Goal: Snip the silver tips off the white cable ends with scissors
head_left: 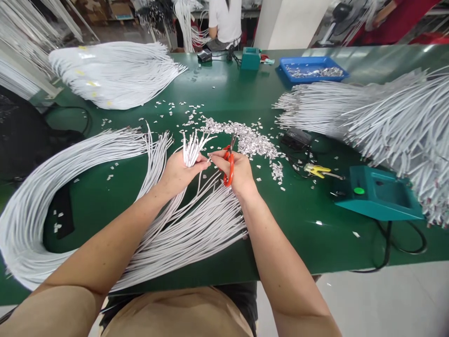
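My left hand [180, 171] is closed around a small bunch of white cables [192, 147], their ends sticking up past the fingers. Scissors with orange handles [228, 171] sit in my right hand [238, 171], blades pointing away from me. The fingertips of both hands nearly meet at a cable end, and what lies between them is too small to make out. Below the hands spreads a large bundle of white cables [196, 229], which curves round on the left to a second set of ends. A heap of small silvery-white pieces [252, 138] lies just beyond the scissors.
A green device [380, 192] with a cord stands at the right, near yellow-handled pliers [317, 170] and a black adapter [296, 139]. More cable bundles lie at the back left [115, 75] and right [396, 107]. Behind are a blue tray [314, 77] and a seated person [226, 21].
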Demonstrator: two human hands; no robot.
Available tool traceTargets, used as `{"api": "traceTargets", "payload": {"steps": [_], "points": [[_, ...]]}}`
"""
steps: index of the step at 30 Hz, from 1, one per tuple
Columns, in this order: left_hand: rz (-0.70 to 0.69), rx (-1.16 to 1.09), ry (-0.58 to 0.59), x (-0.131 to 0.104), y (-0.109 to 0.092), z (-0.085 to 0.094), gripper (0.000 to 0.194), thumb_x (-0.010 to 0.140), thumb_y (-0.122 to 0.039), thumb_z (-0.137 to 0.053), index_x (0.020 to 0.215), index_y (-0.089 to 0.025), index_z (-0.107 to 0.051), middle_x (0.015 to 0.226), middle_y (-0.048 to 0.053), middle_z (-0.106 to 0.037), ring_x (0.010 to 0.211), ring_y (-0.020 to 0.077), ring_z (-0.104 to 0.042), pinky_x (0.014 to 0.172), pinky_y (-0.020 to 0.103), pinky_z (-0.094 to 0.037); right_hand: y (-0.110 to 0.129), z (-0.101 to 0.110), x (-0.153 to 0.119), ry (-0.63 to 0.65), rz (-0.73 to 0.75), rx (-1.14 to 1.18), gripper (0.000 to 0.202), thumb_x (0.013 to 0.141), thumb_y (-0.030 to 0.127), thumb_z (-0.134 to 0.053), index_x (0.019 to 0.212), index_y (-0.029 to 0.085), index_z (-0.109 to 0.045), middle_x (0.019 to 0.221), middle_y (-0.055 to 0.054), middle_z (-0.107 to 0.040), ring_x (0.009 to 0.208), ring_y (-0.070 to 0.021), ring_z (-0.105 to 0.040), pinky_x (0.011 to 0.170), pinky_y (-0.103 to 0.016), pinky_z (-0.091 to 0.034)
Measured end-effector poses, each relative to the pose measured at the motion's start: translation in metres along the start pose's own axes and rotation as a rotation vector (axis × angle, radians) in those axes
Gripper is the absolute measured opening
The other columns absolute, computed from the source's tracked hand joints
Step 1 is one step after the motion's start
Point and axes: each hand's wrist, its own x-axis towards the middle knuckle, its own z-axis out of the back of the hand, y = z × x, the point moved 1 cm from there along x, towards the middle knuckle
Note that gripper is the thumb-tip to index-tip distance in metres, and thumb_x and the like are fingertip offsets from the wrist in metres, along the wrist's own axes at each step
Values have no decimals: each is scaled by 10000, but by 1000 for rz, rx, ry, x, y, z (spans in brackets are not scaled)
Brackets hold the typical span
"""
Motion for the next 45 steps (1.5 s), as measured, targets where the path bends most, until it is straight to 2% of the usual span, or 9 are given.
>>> {"api": "traceTargets", "payload": {"steps": [8,14,19,23,27,30,37,41,45], "points": [[210,-389,181,1,3,0,255,674,-315,-748,736,-201,-528,782,18,-685,740,175,-663,686,312,-501,-4,-5,0,2,-121,133,184,652,359,-755,691,181,-730,722,-4,-674,698,-134,-584,704,-286,-468],[99,-270,56,2,3,-1,196,649,-262,-765,695,-184,-591,712,-12,-620,687,137,-588,764,339,-495,0,-5,-3,-35,-47,36,199,678,388,-743,699,192,-728,735,-2,-681,735,-148,-604,735,-291,-472],[119,-299,72,3,5,-3,198,645,-265,-765,713,-184,-597,717,-2,-634,741,170,-633,786,356,-513,-6,-6,-2,-41,-18,-38,109,696,282,-680,727,194,-737,766,3,-710,753,-154,-628,762,-296,-473],[189,-388,136,3,5,2,272,643,-313,-801,791,-188,-611,843,42,-697,884,223,-681,871,393,-524,-15,5,6,-195,2,-207,172,714,331,-656,720,175,-729,737,-12,-698,740,-167,-612,739,-303,-463],[193,-315,285,4,8,7,336,736,-441,-741,944,-183,-691,1062,99,-698,1084,282,-626,933,425,-499,-11,13,6,-371,169,-310,180,756,297,-612,823,185,-735,861,-38,-709,757,-161,-594,769,-321,-463],[211,-279,257,3,9,7,361,745,-492,-721,907,-169,-713,1015,112,-701,1041,300,-629,888,432,-516,-3,9,2,-279,197,-169,163,771,317,-627,803,205,-741,872,-29,-704,777,-151,-597,779,-306,-467],[244,-387,145,2,7,1,351,675,-412,-792,910,-169,-698,904,74,-690,844,230,-665,764,372,-555,-3,4,3,53,-74,152,176,675,361,-774,687,193,-722,694,13,-624,642,-106,-516,677,-275,-445],[164,-400,143,2,5,1,272,675,-355,-793,811,-182,-633,784,25,-648,755,186,-659,795,361,-540,-7,4,5,102,-150,206,222,630,350,-814,761,192,-732,712,11,-638,650,-104,-530,692,-288,-451],[108,-376,104,2,4,3,239,672,-304,-789,783,-182,-615,806,12,-656,745,155,-628,779,333,-518,-7,0,3,81,-81,177,203,646,358,-796,733,199,-704,761,10,-656,711,-120,-568,734,-296,-452]]}}
